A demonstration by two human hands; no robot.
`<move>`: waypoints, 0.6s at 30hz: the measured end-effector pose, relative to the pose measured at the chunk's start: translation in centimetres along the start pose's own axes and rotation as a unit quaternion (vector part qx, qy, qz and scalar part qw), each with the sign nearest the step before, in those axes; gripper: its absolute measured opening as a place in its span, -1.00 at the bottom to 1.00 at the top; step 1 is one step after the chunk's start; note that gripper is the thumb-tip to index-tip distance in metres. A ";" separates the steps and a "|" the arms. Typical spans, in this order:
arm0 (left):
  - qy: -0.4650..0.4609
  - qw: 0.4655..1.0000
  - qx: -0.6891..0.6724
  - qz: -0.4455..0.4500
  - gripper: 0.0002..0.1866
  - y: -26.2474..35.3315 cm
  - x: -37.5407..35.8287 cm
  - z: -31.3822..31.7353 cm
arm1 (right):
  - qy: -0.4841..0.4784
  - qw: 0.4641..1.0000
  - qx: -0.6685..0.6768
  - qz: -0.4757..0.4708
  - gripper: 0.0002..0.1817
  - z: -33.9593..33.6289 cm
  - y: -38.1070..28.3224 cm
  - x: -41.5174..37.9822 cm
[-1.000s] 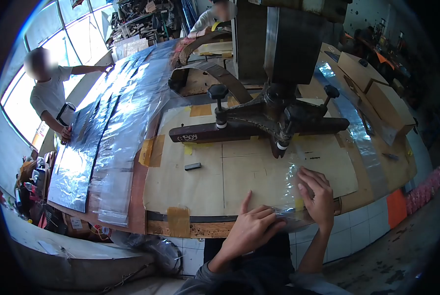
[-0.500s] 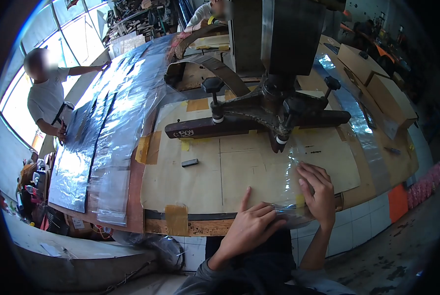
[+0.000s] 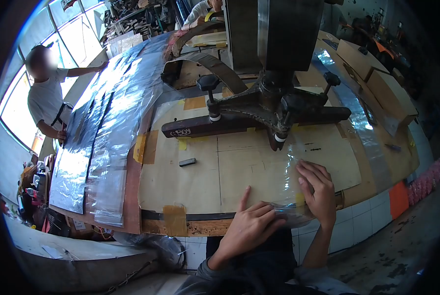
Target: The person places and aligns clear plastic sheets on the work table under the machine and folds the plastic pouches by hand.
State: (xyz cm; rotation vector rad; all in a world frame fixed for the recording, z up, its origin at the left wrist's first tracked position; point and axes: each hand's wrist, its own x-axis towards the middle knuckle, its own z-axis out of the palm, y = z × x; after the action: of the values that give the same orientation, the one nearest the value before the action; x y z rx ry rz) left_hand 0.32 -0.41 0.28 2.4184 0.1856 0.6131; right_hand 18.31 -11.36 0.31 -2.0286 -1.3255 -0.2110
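Note:
A sheet of clear plastic film [image 3: 290,184] lies over the pale board [image 3: 180,184] and hangs past its front edge. My left hand [image 3: 252,223] rests at that edge by the film, index finger stretched out on the board and the other fingers loosely bent. On the film's right side lies my right hand [image 3: 318,189], its fingertips touching the surface and the thumb apart from the fingers. What is under both palms is hidden. Beyond my hands, a dark metal bar [image 3: 200,129] hangs from a press head [image 3: 274,98] above the board.
A small dark block [image 3: 187,162] sits on the board, left of a drawn line. Brown tape [image 3: 175,220] crosses the front edge. Shiny plastic sheets [image 3: 112,167] cover the table's left side, where a person [image 3: 48,96] stands. Cardboard boxes [image 3: 387,93] are at the right.
My view has shifted slightly, so the board and press sit a little further left and up. Both hands keep their places on the film and board.

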 end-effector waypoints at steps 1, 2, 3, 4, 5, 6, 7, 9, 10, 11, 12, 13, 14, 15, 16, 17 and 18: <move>0.002 1.000 0.000 0.002 -0.78 0.0 0.0 0.0 | 0.000 1.000 0.000 0.001 -0.70 0.0 0.0 0.0; 0.003 1.000 -0.001 0.001 -0.78 0.0 0.0 0.0 | 0.000 1.000 -0.001 0.000 -0.70 -0.1 0.0 0.1; 0.003 1.000 -0.002 0.000 -0.78 0.1 0.0 0.0 | -0.001 1.000 -0.001 0.000 -0.70 -0.1 -0.1 0.0; 0.004 1.000 -0.004 -0.001 -0.78 0.1 0.0 0.0 | -0.002 1.000 -0.002 -0.001 -0.70 -0.1 -0.1 0.0; 0.002 1.000 -0.002 -0.002 -0.78 0.1 0.0 0.0 | -0.002 1.000 -0.002 -0.001 -0.70 -0.1 -0.1 0.0; 0.000 1.000 -0.001 -0.002 -0.78 0.1 0.0 -0.1 | -0.003 1.000 -0.002 0.000 -0.70 -0.2 -0.2 0.0; -0.002 1.000 0.000 -0.003 -0.78 0.1 0.0 -0.1 | -0.004 1.000 -0.002 0.000 -0.70 -0.1 -0.1 0.0; 0.003 1.000 0.000 -0.001 -0.77 0.0 0.0 0.0 | -0.004 1.000 -0.003 -0.001 -0.70 -0.1 -0.1 0.0; 0.005 1.000 0.000 0.001 -0.77 0.0 0.0 0.0 | -0.004 1.000 -0.003 -0.001 -0.70 -0.1 -0.1 0.0; 0.006 1.000 0.000 0.000 -0.77 0.1 0.0 0.0 | -0.004 1.000 -0.004 -0.001 -0.70 -0.2 -0.1 0.1; 0.007 1.000 -0.001 -0.001 -0.77 0.1 0.0 0.0 | -0.004 1.000 -0.005 0.000 -0.70 -0.2 -0.2 0.1; 0.007 1.000 -0.002 -0.002 -0.77 0.1 0.0 0.0 | -0.004 1.000 -0.006 0.001 -0.70 -0.2 -0.2 0.0; 0.006 1.000 0.000 -0.001 -0.76 0.0 0.0 0.1 | -0.004 1.000 -0.005 0.000 -0.70 -0.2 -0.2 0.0; 0.005 1.000 0.001 0.000 -0.76 0.0 0.0 0.1 | -0.004 1.000 -0.003 0.000 -0.70 -0.2 -0.2 0.0; 0.004 1.000 0.002 0.000 -0.76 0.0 0.0 0.1 | -0.005 1.000 -0.002 -0.001 -0.70 -0.2 -0.1 0.0; 0.005 1.000 0.001 0.001 -0.76 0.0 0.0 0.1 | -0.004 1.000 -0.002 0.000 -0.70 -0.1 -0.1 0.0; 0.007 1.000 0.000 0.001 -0.76 0.0 0.0 0.1 | -0.003 1.000 -0.002 0.000 -0.70 -0.1 -0.1 0.0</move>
State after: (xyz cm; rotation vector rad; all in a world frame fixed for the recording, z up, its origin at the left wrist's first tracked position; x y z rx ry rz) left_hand 0.34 -0.43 0.20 2.4156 0.1893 0.6301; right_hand 18.27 -11.38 0.45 -2.0339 -1.3297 -0.2084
